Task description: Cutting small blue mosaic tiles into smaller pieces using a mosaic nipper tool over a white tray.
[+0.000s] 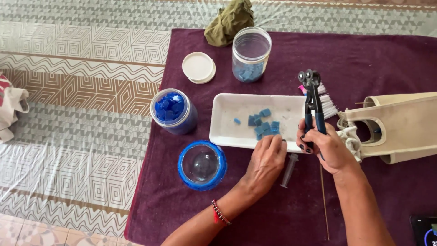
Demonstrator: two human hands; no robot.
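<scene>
Left hand: your left hand (266, 159) reaches into the white tray (227, 123), fingers curled on the blue tiles (264, 125).
Right hand: your right hand (325, 146) grips the wheeled nippers (313, 100), pointing to 12 o'clock.
Jars: three, at the tray's 9 to 12 o'clock: one full (173, 110), one part-filled (250, 53), one empty (202, 165).

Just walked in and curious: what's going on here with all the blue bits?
A person sits at a purple cloth. The left hand reaches into a white tray of blue tiles. The right hand holds wheeled nippers upright. Jars of blue pieces stand nearby.
</scene>
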